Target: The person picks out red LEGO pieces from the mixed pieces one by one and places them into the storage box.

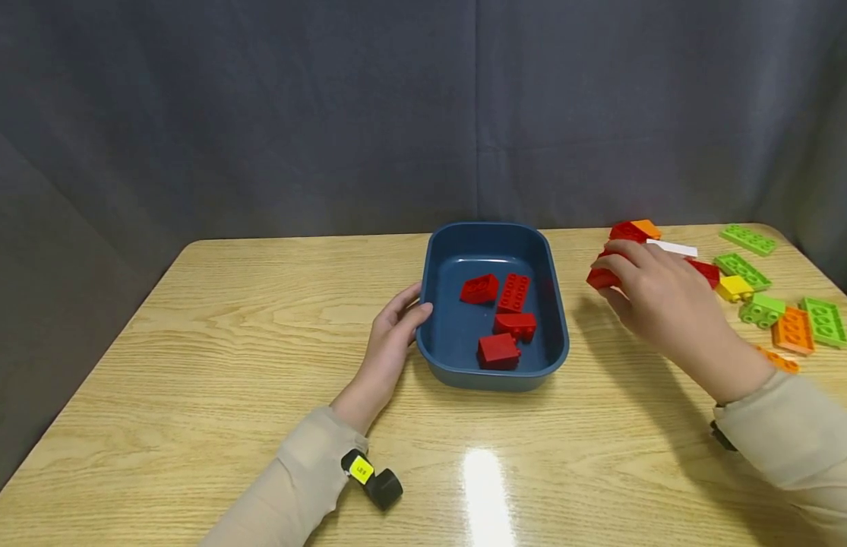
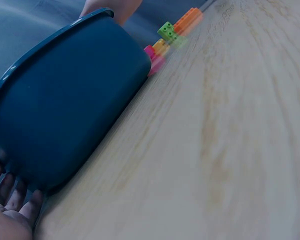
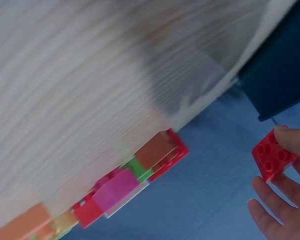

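Cloth sleeve point(image 1: 799, 441), fingers point(image 3: 290, 189) pinching red brick point(image 3: 272, 154), rounded bin point(image 1: 491, 380)

Both arms of person reach forward. Left forearm point(image 1: 307, 460) slants toward 1–2 o'clock; left hand point(image 1: 390, 342) near person's 12, fingers fairly straight, slightly spread, thumb apart. Right forearm point(image 1: 792, 425) enters from 4; right hand point(image 1: 658, 296) raised, aimed 10–11, back up, thumb and fingers pinching.
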{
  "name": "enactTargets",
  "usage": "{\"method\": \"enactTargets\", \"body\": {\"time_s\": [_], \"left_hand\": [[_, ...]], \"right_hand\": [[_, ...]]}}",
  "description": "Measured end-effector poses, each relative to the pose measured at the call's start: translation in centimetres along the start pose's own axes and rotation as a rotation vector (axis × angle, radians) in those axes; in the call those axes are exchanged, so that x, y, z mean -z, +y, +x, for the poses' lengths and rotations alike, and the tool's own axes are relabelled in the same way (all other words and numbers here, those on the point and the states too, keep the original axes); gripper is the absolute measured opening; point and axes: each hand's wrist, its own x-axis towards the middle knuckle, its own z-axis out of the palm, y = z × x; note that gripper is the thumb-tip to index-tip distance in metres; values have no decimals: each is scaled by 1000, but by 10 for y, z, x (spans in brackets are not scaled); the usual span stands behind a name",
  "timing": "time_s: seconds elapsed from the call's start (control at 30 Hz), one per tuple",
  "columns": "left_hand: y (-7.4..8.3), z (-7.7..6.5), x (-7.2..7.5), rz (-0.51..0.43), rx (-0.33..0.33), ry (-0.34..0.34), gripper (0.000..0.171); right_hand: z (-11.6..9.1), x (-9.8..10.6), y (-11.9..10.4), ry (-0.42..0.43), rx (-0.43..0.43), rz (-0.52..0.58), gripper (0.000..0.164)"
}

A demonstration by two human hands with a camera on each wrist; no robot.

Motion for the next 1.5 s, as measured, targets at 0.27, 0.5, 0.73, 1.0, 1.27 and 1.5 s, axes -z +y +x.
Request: {"method": "enactTargets", "body": {"time_s": [0.27, 0.5, 0.73, 1.0, 1.27, 1.5], "left_hand": [[-1, 1, 0, -6, -5, -4, 48], [2, 0, -2, -4, -6, -8, 48], [3, -1, -2, 5, -5, -8, 48], [3, 0, -1, 12, -6, -14, 48], [3, -1, 0, 4, -10, -18, 49], [1, -1, -2, -4, 2, -2, 48]], "right_hand": [[11, -3, -14, 2, -95, 56, 37], [20, -6, -23, -28, -156, 102, 39], [26, -10, -33, -48, -136, 150, 37], [36, -12, -41, -125, -159, 176, 34], [54, -13, -50, -225, -178, 174, 31], [63, -20, -46, -292, -180, 161, 29]]}}
